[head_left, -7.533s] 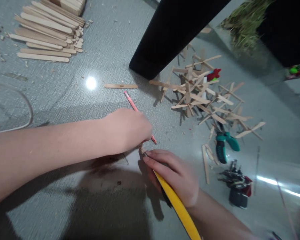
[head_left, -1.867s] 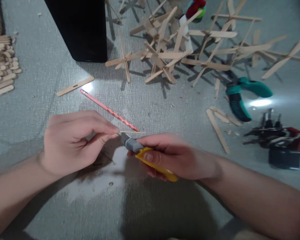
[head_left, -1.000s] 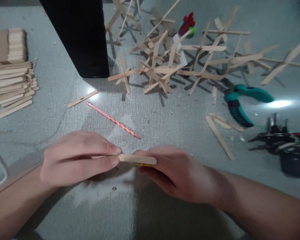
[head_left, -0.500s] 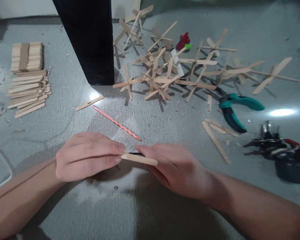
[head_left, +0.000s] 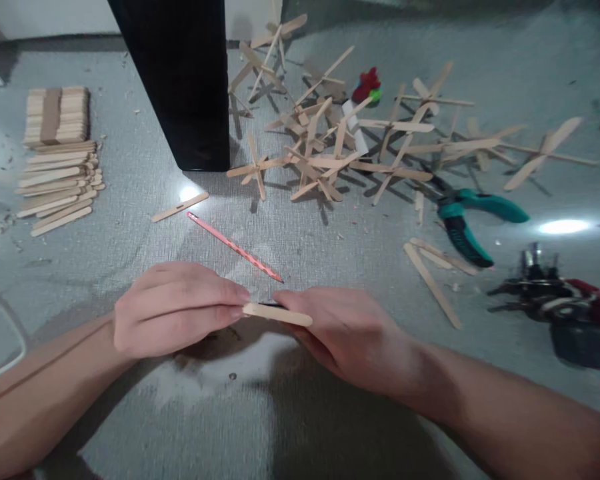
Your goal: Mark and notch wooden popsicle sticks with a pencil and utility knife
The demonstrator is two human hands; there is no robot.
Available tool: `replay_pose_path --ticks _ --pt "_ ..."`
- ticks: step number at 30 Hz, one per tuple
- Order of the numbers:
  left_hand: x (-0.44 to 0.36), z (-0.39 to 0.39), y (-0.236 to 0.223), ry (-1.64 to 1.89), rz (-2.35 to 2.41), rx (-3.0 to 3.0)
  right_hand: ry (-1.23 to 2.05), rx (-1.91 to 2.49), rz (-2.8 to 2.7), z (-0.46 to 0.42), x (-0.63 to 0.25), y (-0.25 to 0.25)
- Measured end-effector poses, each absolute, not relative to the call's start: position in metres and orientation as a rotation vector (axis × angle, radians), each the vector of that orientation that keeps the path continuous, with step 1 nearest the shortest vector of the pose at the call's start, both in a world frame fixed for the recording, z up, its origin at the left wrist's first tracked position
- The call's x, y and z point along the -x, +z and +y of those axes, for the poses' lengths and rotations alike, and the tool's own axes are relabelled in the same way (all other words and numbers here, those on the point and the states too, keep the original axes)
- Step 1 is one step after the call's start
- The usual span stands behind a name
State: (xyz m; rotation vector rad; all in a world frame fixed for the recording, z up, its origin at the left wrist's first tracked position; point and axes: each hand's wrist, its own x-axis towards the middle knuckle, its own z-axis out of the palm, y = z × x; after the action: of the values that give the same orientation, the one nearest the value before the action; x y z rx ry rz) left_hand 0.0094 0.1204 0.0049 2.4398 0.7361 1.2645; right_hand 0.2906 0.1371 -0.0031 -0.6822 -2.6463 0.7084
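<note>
Head view: grips a pale wooden stick by its left end in the left hand, pinched between thumb and fingers, in the near middle of the scene. Leaves the rounded right end bare, overlapping the right hand in sight, with contact there impossible to tell. Curls the right hand just beside the stick, around a dark-edged tool hidden except for a thin strip on the stick's far side.

Just beyond the hands, a pink pencil lying slantwise, point toward the right hand. Farther left, a slotted stick near the pencil's eraser end. At far left, a banded bundle of sticks and, just nearer, a loose pile of sticks. Far and left of centre, a tall black object. To its right, many crossed-stick pieces crowded together, with a red and green item among them. On the right, teal-handled pliers, spread open, and, nearer, a few loose sticks.
</note>
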Motion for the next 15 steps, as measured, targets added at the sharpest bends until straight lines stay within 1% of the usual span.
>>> replay_pose_path --ticks 5,8,10,15 --pt "-0.011 0.118 0.01 1.219 0.757 -2.457 0.654 0.694 -2.63 0.136 -0.291 -0.004" --pt "-0.016 0.118 0.015 1.251 0.84 -2.455 0.588 0.684 -2.603 0.136 -0.291 -0.005" --pt "-0.02 0.118 0.02 1.265 0.886 -2.44 0.601 0.692 -2.622 0.137 -0.29 -0.005" --pt "-0.024 0.116 0.028 1.151 0.974 -2.445 0.632 0.714 -2.647 0.139 -0.29 -0.004"
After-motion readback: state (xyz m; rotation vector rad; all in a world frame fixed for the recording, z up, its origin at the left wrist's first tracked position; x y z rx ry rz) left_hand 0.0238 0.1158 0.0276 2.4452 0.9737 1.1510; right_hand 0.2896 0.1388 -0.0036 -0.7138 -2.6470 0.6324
